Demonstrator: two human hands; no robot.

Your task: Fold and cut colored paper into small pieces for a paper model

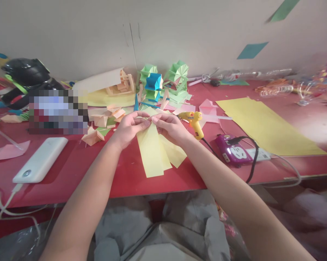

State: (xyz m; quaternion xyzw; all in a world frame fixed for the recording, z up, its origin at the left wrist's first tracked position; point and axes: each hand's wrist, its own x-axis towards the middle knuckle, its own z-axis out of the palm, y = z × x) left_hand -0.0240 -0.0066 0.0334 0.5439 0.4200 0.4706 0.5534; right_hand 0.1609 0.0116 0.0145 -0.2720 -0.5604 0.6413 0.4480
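Both my hands meet over the red table and pinch the top of a bundle of yellow paper strips. My left hand grips the strips from the left with fingers curled. My right hand holds the same top end from the right. The strips hang down and fan out toward the table's front edge. Folded orange paper pieces lie just left of my left hand.
A yellow glue gun lies right of my hands, its cord running to a purple power strip. A big yellow sheet covers the right side. Green and blue origami shapes stand at the back. A white power bank sits left.
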